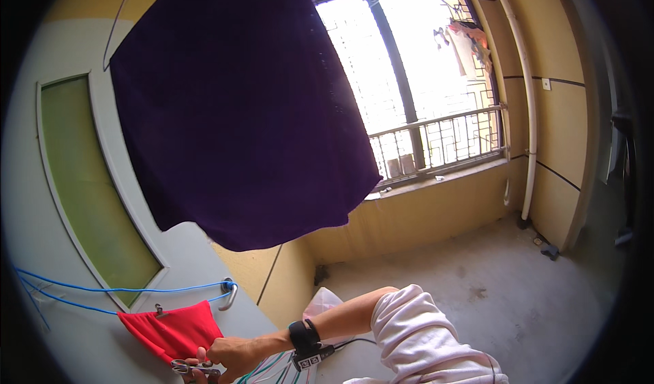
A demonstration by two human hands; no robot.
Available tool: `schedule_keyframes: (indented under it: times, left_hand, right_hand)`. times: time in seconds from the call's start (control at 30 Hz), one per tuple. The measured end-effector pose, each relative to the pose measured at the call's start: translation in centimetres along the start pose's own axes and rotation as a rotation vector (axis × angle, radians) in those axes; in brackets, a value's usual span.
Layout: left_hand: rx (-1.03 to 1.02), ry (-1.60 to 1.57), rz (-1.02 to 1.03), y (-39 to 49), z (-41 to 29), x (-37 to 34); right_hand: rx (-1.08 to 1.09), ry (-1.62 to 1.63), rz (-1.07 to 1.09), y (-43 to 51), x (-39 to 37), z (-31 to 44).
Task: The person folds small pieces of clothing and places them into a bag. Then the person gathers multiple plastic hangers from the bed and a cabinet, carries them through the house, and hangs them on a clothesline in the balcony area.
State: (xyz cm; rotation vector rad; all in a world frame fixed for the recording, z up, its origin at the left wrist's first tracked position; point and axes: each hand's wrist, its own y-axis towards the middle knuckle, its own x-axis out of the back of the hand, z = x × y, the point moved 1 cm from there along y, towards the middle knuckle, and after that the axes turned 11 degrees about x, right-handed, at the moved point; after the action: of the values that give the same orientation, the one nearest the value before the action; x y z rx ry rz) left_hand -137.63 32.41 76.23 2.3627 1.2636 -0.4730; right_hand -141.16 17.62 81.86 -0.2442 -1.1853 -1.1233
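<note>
My right hand (236, 354) reaches in from the lower right with its fingers curled; their tips are hidden. At the bottom edge, fingers that look like my left hand's (201, 356) close around shiny metal clothes clips (188, 367), touching my right hand. Just behind both hands hangs a red cloth (171, 330), draped over a blue cord (127, 290). One metal clip (159, 310) pinches its upper edge. The cord loops around a door handle (230, 296). Below my right wrist are several thin green, pink and white wires or hangers (271, 369), partly hidden.
A large dark purple cloth (240, 123) hangs in front, covering much of the view. On the left is a white door (66, 220) with a green pane. A pale plastic bag (323, 302) sits behind my forearm. Beyond are a barred window (439, 133) and a white pipe (529, 128).
</note>
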Motion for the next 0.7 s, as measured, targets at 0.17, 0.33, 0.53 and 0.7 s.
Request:
schedule_keyframes:
  times: [0.17,0.33,0.53,0.7]
  left_hand:
    - [0.053,0.142,0.012,-3.5,-1.3,-0.5]
    - [0.059,-0.003,0.072,-5.1,-2.1,-0.2]
    - [-0.030,-0.123,0.170,-6.5,-2.6,1.8]
    - [0.004,-0.203,0.026,-8.3,-4.3,3.5]
  right_hand:
    - [-0.053,0.050,-0.328,-1.5,-3.5,2.4]
    - [-0.085,0.221,-0.372,-1.8,-3.5,5.4]
    - [0.085,0.081,-0.402,-1.4,-3.0,8.7]
    - [0.104,0.204,-0.323,0.3,-3.2,10.4]
